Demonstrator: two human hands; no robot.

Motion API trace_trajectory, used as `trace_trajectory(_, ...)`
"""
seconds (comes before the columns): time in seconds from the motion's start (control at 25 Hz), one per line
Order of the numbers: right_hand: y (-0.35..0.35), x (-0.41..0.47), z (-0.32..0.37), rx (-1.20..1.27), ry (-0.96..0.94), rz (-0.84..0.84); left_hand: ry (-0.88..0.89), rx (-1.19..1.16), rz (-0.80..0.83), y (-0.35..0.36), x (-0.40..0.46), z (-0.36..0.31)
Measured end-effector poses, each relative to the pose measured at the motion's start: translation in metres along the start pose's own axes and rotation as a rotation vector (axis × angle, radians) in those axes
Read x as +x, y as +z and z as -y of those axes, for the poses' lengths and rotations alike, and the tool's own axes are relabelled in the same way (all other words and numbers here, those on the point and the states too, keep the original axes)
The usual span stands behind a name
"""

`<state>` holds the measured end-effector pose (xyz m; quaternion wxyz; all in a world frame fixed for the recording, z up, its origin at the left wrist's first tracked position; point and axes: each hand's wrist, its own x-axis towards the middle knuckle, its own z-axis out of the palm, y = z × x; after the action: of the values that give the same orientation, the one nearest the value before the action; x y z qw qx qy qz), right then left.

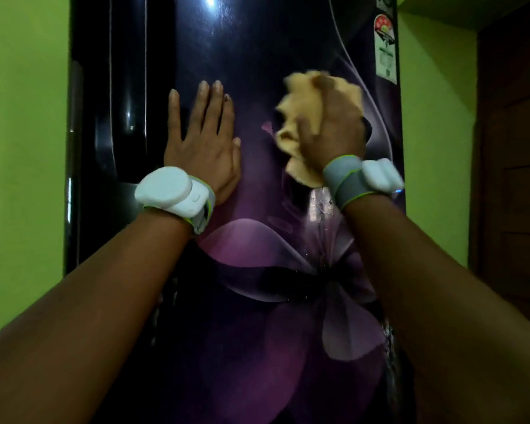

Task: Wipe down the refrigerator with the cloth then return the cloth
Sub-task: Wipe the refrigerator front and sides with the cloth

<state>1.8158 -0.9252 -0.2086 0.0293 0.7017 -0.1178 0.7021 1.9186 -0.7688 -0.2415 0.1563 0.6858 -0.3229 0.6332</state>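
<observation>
I log: refrigerator (245, 71) door, glossy dark purple, flower print | left hand (204, 139) flat on it, fingers spread | right hand (331, 123) grips bunched yellow cloth (300, 99) against door | green walls (22, 148) | brown door (514, 166) at right

Your left hand (203, 142) flat on the dark floral refrigerator (251, 56) door, fingers straight, your right hand (331, 123) pressing a bunched yellow cloth (297, 108) against it, blurred, green wall (22, 117) either side
</observation>
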Motion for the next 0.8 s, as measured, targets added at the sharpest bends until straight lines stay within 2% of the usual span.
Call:
trace_trajectory(0.08,-0.01,-0.011,-0.021,0.061,0.179,-0.044,-0.018,-0.053,0.002,0.005,0.008,-0.003)
trace_trajectory(0.12,-0.007,-0.026,-0.013,0.052,0.126,-0.046,-0.029,-0.068,0.007,0.008,0.007,-0.001)
trace_trajectory(0.24,0.02,-0.026,0.034,0.011,-0.368,-0.045,-0.022,-0.081,-0.046,0.015,0.002,0.003)
trace_trajectory(0.28,0.022,-0.003,0.036,0.008,-0.423,-0.05,-0.025,-0.078,-0.054,0.016,0.002,0.003)
trace_trajectory(0.32,0.02,0.021,0.028,-0.004,-0.4,-0.047,-0.036,-0.074,-0.062,0.017,0.003,0.002)
trace_trajectory(0.4,0.003,0.045,-0.015,0.001,-0.142,-0.016,-0.056,-0.067,-0.087,0.019,0.004,-0.005)
trace_trajectory(0.44,-0.005,0.029,-0.034,0.018,0.028,-0.014,-0.067,-0.063,-0.085,0.019,0.004,-0.009)
trace_trajectory(0.48,-0.006,0.001,-0.044,0.01,0.115,-0.035,-0.089,-0.06,-0.079,0.019,0.005,-0.011)
trace_trajectory(0.52,-0.002,-0.034,-0.043,-0.017,0.076,-0.057,-0.121,-0.061,-0.063,0.019,0.005,-0.016)
trace_trajectory(0.6,0.01,-0.089,-0.034,-0.023,-0.214,-0.071,-0.136,-0.071,-0.037,0.019,0.004,-0.029)
trace_trajectory(0.64,0.01,-0.094,-0.037,-0.018,-0.319,-0.051,-0.087,-0.08,-0.03,0.02,0.002,-0.043)
trace_trajectory(0.68,0.007,-0.096,-0.049,-0.013,-0.316,-0.031,-0.007,-0.084,-0.008,0.02,-0.005,-0.06)
trace_trajectory(0.8,-0.006,-0.123,-0.069,-0.004,0.043,-0.092,0.139,-0.079,0.028,0.031,-0.023,-0.095)
